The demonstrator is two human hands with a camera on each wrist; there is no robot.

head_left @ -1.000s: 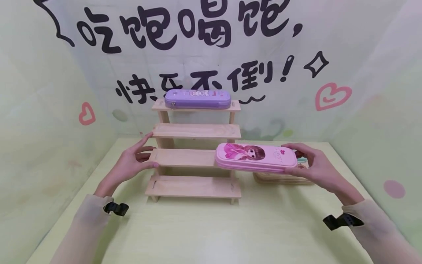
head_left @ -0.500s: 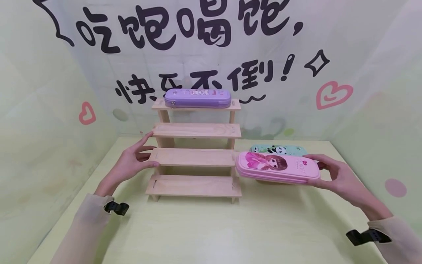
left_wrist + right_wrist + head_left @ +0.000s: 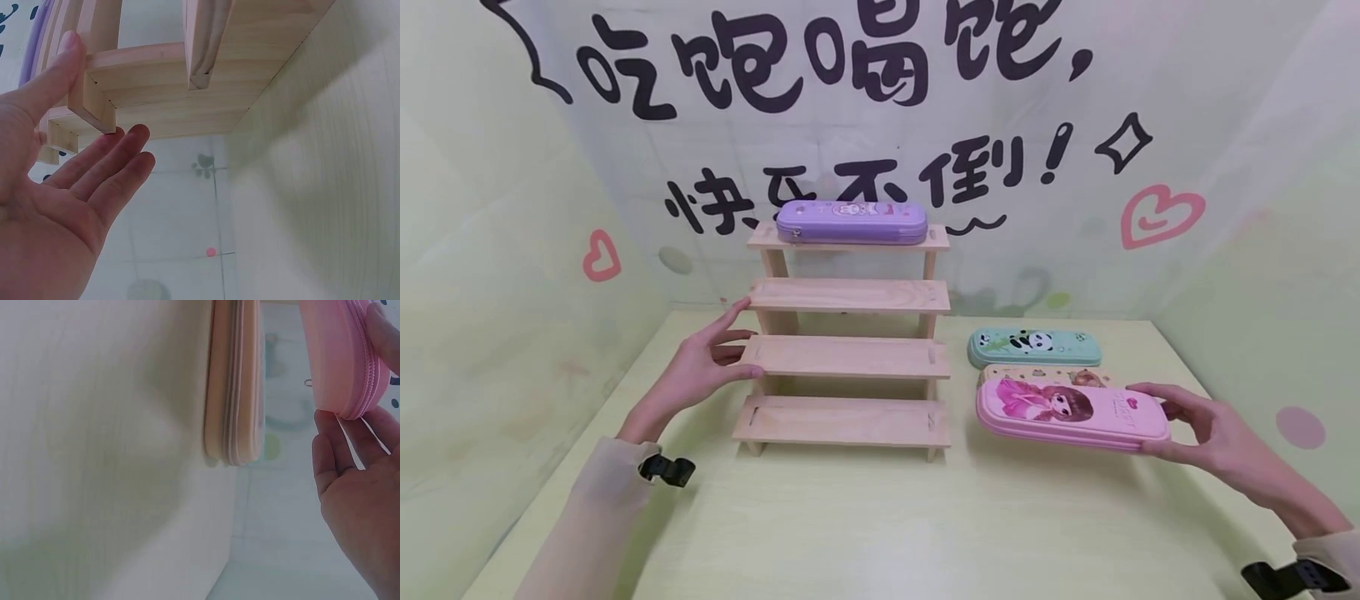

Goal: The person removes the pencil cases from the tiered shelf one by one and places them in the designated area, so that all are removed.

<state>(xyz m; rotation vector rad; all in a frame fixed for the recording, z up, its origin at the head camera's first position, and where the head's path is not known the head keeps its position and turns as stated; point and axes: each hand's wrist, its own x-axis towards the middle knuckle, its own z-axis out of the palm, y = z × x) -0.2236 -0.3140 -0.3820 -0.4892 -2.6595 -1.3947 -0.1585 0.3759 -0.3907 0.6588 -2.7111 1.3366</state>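
In the head view, my right hand (image 3: pixel 1221 442) holds a pink pencil case (image 3: pixel 1071 415) by its right end, thumb at the front and fingers behind. The case, printed with a doll-like girl, is raised above the table. The right wrist view shows the fingers at the zipped end of the pink case (image 3: pixel 344 356). My left hand (image 3: pixel 700 367) grips the left side of a tiered wooden shelf (image 3: pixel 842 356), thumb by a lower board and fingertips by the one above. On the shelf's top board lies a purple pencil case (image 3: pixel 852 223).
Right of the shelf lie a green panda pencil case (image 3: pixel 1033 347) and, in front of it, a beige pencil case (image 3: pixel 1045 375), partly hidden by the pink one. A pale table (image 3: pixel 865 525) carries everything. Printed cloth walls (image 3: pixel 1045 258) stand at the back and sides.
My right hand has carried the pink case right and toward me, away from the shelf. The green and beige cases have come more into sight. My left hand stays at the shelf.
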